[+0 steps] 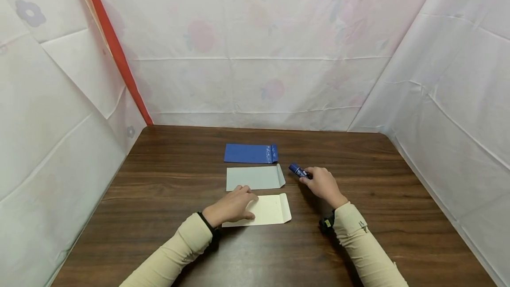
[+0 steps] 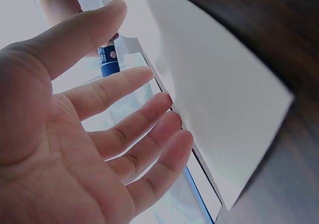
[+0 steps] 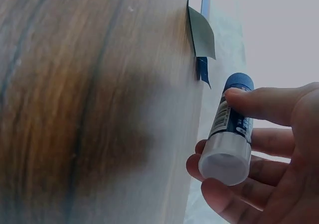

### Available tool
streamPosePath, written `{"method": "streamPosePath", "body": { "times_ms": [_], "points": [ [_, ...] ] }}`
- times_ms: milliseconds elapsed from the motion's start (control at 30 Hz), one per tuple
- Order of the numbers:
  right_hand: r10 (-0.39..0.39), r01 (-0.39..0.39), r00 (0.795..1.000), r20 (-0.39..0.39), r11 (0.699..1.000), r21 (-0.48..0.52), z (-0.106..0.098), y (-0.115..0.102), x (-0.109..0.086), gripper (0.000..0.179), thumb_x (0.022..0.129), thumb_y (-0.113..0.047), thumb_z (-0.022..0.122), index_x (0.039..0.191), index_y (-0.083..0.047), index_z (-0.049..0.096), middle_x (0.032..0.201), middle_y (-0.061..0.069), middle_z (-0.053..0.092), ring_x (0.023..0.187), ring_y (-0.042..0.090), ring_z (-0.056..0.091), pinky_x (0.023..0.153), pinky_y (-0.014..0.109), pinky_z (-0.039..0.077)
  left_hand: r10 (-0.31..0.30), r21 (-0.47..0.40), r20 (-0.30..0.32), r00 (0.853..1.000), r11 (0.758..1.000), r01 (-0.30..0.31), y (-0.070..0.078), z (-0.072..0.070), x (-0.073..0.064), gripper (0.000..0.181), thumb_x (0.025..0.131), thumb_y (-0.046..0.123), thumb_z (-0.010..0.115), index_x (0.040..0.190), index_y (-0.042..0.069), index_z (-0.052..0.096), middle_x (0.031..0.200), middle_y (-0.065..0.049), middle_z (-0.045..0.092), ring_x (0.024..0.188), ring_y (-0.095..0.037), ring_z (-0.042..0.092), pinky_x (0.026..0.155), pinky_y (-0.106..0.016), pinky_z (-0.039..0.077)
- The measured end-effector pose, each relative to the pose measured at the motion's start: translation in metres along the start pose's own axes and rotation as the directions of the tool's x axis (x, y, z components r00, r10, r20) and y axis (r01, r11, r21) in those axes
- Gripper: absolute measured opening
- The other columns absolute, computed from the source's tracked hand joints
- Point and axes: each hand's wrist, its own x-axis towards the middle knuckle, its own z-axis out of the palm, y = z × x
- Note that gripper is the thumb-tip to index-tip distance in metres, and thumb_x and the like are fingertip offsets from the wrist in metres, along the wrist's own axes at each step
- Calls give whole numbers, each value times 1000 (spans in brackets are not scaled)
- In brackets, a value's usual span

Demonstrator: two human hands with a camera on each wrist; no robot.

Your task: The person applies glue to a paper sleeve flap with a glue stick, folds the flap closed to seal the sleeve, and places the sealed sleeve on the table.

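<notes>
My right hand (image 1: 322, 184) holds a blue glue stick (image 1: 298, 170) above the table, right of the envelopes. In the right wrist view the thumb and fingers pinch the glue stick (image 3: 232, 122), its blue end up and its white base facing the camera. My left hand (image 1: 234, 207) lies over the left part of a cream envelope (image 1: 268, 209), its fingers loosely spread, hiding some of the paper. The left wrist view shows the palm and extended fingers beside the pale envelope (image 2: 214, 84). The cream envelope's flap points right.
Beyond the cream envelope lies a pale grey-green envelope (image 1: 252, 177), its flap raised at the right. Farther back is a blue envelope (image 1: 247, 153) with shiny streaks near its flap. The brown wooden table (image 1: 171, 158) is bordered by white patterned sheets (image 1: 255, 87).
</notes>
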Motion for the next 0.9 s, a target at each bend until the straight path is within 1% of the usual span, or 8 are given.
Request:
{"method": "streamPosePath", "body": {
  "times_ms": [200, 333, 433, 600, 733, 900],
  "points": [
    [13, -10, 999, -42, 998, 67, 0, -1, 0, 41, 90, -25, 70, 124, -3, 66, 100, 17, 72, 60, 15, 52, 51, 27, 38, -6, -42, 5, 1000, 999, 7, 0, -1, 0, 45, 84, 27, 77, 122, 5, 66, 112, -11, 62, 97, -24, 51, 82, -38, 45],
    [-6, 11, 998, -58, 996, 92, -2, -3, -1, 41, 90, -24, 70, 124, -2, 66, 99, 17, 72, 57, 15, 50, 51, 27, 38, -15, -56, 5, 1000, 998, 15, 1, -2, 0, 44, 86, 28, 75, 122, 5, 66, 114, -11, 61, 100, -25, 52, 84, -39, 46],
    [-23, 30, 997, -69, 994, 101, -3, -5, -2, 40, 90, -24, 70, 123, -1, 66, 102, 18, 72, 61, 15, 51, 53, 27, 38, -26, -79, 5, 1000, 996, 27, 2, -3, 0, 43, 87, 27, 74, 122, 4, 66, 116, -12, 61, 103, -26, 52, 87, -42, 47],
    [-28, 37, 997, -74, 992, 121, -5, -8, -3, 40, 90, -24, 70, 123, -1, 66, 106, 19, 71, 66, 17, 54, 56, 27, 40, -37, -99, -4, 999, 994, 36, 3, -4, 2, 42, 88, 26, 73, 122, 4, 66, 117, -13, 60, 105, -28, 53, 89, -45, 47],
    [-25, 34, 997, -71, 990, 135, -7, -11, -4, 40, 91, -24, 70, 124, -1, 66, 105, 19, 70, 66, 17, 53, 55, 27, 39, -42, -119, -24, 999, 992, 39, 2, -4, 2, 41, 89, 26, 72, 124, 5, 66, 118, -14, 60, 107, -28, 53, 89, -45, 48],
    [-41, 52, 996, -78, 987, 153, -10, -15, -5, 39, 91, -23, 69, 123, -1, 66, 102, 18, 70, 66, 17, 52, 57, 27, 39, -29, -132, -78, 997, 991, 18, -1, -3, 3, 38, 91, 25, 70, 123, 6, 66, 117, -13, 60, 106, -28, 54, 87, -44, 48]
  ]
}}
